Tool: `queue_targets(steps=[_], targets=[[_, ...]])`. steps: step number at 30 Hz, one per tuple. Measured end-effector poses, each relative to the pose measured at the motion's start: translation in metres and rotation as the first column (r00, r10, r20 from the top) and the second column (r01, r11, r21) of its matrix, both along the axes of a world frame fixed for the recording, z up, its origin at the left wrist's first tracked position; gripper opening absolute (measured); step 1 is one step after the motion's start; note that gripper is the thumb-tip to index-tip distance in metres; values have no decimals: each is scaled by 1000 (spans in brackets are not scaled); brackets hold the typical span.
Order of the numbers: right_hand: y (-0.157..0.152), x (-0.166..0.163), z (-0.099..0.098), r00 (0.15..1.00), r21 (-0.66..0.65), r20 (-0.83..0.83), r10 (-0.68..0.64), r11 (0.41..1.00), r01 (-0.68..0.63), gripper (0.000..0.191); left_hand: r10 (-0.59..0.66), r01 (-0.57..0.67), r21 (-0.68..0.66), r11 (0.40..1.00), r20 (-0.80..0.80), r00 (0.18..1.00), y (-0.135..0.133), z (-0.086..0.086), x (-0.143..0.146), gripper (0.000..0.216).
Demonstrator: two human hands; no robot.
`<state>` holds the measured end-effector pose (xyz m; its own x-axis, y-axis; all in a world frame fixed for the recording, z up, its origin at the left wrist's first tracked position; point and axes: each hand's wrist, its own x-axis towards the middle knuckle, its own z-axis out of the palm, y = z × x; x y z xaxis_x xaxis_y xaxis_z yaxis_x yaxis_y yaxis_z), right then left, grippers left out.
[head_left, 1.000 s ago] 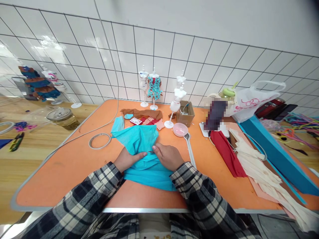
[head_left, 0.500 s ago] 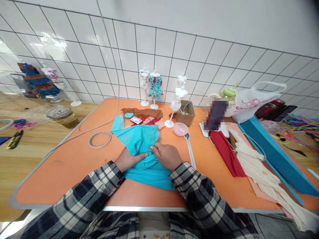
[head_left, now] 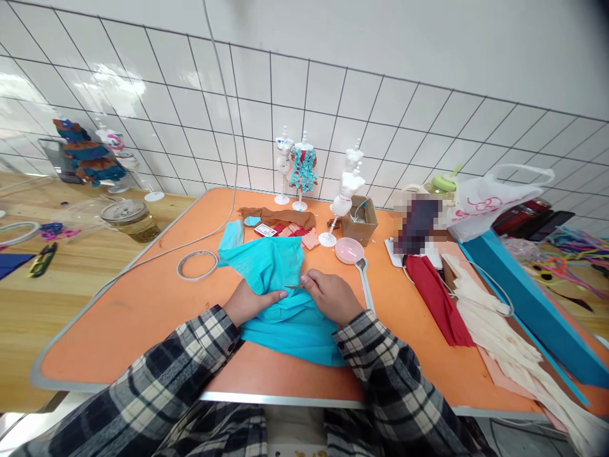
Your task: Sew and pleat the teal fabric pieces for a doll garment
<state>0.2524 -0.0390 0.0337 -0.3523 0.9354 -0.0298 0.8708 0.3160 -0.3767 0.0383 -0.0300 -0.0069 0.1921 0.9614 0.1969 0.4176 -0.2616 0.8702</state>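
Note:
A large sheet of turquoise crepe paper [head_left: 266,254] lies crumpled on the orange table in front of me, with folds trailing toward the table's front edge. My left hand [head_left: 250,303] is closed on its left side, thumb stretched across the top and fingers hidden beneath. On the right, my right hand [head_left: 333,295] pinches the paper between thumb and curled fingers. A thin, dark reddish sliver shows between the two thumbs; whether it is a slit in the paper I cannot tell.
A tape roll [head_left: 197,265] lies left. Behind the paper are brown and red scraps and small white mannequins [head_left: 349,190]. A pink bowl [head_left: 349,251], grey-handled tool [head_left: 365,285] and cardboard box [head_left: 364,219] stand right, with red crepe paper [head_left: 438,301] and cream strips farther over.
My right hand has moved slightly away from my left, and the dark sliver between the thumbs looks wider. The whole view has shifted a little, so table items appear farther right.

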Motion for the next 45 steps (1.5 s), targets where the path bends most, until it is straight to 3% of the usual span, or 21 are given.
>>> queue_targets(steps=[6,15,25,36,45], targets=[[-4,-7,3,1000,6,-20,20,1000,-20,41,-8,9,6,1000,-20,1000,2,-3,0,87],[-6,-17,5,999,36,35,-12,999,11,45,-90,89,-15,996,-54,994,-3,4,3,70],[-3,-20,2,997,54,70,-31,998,28,41,-122,122,-10,992,5,992,-2,4,4,71],[-3,-10,1,998,35,-64,-5,999,8,40,-76,77,-38,996,28,997,-4,7,5,75],[-4,-19,1,994,-1,-108,-1,1000,1,40,-119,120,-31,992,25,993,-4,4,4,73]])
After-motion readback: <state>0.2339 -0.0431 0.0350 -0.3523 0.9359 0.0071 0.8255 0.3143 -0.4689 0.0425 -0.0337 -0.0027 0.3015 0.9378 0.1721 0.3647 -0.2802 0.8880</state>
